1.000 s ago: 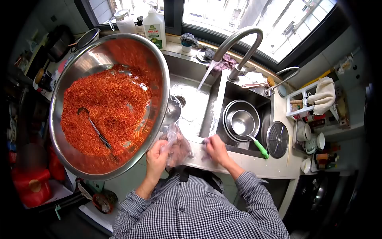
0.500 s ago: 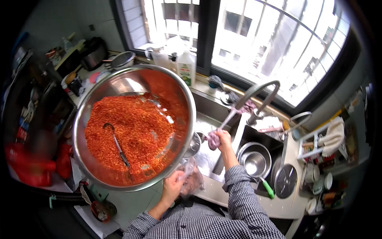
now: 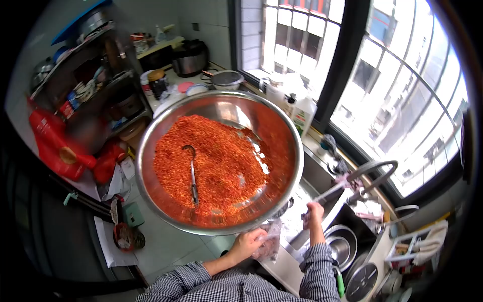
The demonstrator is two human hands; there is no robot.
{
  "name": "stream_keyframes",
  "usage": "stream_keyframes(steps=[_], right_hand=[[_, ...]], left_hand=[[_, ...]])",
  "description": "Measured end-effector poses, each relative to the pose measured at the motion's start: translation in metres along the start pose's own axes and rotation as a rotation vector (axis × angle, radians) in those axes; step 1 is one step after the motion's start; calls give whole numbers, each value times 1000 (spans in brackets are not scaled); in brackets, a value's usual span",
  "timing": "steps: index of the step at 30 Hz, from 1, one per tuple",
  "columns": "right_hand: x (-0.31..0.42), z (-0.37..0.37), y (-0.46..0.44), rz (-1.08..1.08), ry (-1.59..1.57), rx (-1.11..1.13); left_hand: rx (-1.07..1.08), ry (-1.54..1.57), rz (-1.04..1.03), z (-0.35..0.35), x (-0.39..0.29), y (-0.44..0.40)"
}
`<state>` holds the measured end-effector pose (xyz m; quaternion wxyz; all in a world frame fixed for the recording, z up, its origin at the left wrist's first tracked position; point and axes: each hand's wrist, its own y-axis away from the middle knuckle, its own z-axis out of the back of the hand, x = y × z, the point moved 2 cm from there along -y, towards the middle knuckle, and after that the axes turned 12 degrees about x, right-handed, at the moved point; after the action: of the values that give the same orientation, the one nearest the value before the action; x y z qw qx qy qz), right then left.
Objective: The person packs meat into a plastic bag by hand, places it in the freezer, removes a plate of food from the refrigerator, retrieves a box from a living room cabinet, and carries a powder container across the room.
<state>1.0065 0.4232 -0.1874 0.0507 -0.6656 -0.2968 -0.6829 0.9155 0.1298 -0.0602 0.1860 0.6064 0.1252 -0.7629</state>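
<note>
Held by its gathered top, a clear plastic bag (image 3: 270,243) with brownish pieces inside hangs from my left hand (image 3: 247,243), whose fingers are closed. My right hand (image 3: 315,214) is closed round a small purplish item over the sink (image 3: 318,173), near the water running from the faucet (image 3: 370,170). A large steel bowl (image 3: 297,183) of red chili flakes (image 3: 216,166) covers much of the view in front of my left hand. On the flakes rests a ladle (image 3: 193,176) with a dark handle.
Steel pots (image 3: 342,246) stand in the right basin, beside a round black drain cover (image 3: 361,282). A white bottle (image 3: 303,115) is by the window. At the back left are a rice cooker (image 3: 190,58) and crowded shelves. A person in red (image 3: 59,143) is at the left.
The view has swung left, so the bowl and sink appear further right. My right hand has moved from the counter's front edge out over the sink. My left hand still holds the bag.
</note>
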Motion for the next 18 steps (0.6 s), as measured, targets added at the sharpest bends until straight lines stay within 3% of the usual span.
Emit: stream_keyframes(steps=[3,5,9,13,18], right_hand=[[-21,4,-10,-72,9,9],[-21,-1,-9,-233,-249,-66],[-18,-6,-18,-143,-617,86],[-11,-9,-19,-45,-388,279],[-17,-2,-23,42,-433,179]], left_hand=[[-2,-45,-32,0,3,1],[23,-54,1,3,-1,1],[26,-85,0,3,2,2],[20,-98,-7,4,0,3],[44,-55,21,2,7,3]])
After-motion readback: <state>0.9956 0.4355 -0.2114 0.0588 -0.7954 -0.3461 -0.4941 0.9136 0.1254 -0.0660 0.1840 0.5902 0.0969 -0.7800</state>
